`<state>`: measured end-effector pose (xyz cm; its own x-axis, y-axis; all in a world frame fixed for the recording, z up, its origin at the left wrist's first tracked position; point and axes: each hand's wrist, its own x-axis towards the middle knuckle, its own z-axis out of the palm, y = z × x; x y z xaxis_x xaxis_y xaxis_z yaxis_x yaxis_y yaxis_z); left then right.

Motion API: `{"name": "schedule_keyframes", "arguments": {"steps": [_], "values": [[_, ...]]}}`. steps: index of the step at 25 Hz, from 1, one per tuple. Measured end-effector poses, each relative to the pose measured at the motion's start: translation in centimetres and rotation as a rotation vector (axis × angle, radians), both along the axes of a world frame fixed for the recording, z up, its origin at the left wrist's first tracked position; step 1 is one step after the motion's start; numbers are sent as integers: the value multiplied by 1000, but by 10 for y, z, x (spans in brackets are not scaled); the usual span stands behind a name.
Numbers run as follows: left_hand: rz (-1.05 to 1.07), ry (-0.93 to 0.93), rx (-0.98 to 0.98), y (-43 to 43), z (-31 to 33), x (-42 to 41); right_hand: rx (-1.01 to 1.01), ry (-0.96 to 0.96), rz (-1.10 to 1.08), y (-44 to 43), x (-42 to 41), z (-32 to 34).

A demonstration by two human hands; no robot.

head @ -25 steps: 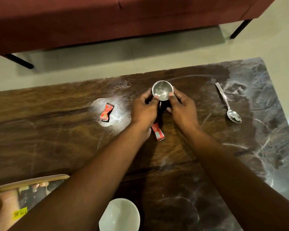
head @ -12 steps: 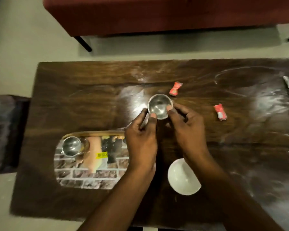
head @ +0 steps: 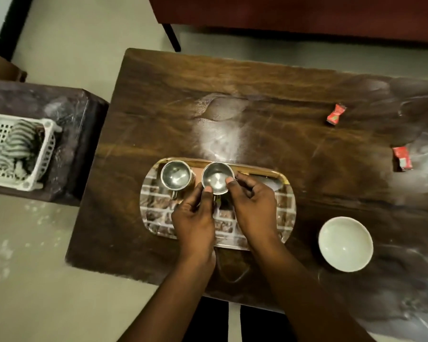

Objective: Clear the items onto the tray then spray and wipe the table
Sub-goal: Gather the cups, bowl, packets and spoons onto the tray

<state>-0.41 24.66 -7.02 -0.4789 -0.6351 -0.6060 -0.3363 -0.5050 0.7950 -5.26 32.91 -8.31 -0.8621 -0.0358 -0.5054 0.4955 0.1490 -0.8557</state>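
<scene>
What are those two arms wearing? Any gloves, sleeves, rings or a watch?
Nothing that shows. The left hand and right hand are bare, with no gloves, and no ring or watch is visible. Both forearms are uncovered as far as the bottom edge of the picture, so no sleeve shows. Fingernails look short and unpainted.

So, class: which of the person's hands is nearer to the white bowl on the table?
Right. The right hand is over the tray, on the steel cup, with the white bowl off to its right. The left hand holds the cup's other side, farther away.
</scene>
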Motion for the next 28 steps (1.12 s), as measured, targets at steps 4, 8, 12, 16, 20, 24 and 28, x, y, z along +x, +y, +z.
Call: {"name": "schedule_keyframes", "arguments": {"steps": [4, 8, 12, 16, 20, 24, 28], "values": [[24, -19, 29, -8, -15, 3, 47, 0, 37, -11, 3, -9], [35, -11, 54, -10, -24, 0, 101, 10, 42, -13, 4, -11], [23, -29, 54, -11, -24, 1, 124, 31, 25, -14, 5, -12], [12, -48, 50, -12, -22, 1, 132, 46, 21, -15, 6, -8], [11, -81, 21, -9, -19, -2, 114, 30, 5, -14, 9, -9], [-3, -87, -1, -8, -9, 1, 51, -2, 24, -11, 6, -3], [-53, -157, -163, 19, 11, 24, 68, 32, 73, 30, 9, 17]]}}
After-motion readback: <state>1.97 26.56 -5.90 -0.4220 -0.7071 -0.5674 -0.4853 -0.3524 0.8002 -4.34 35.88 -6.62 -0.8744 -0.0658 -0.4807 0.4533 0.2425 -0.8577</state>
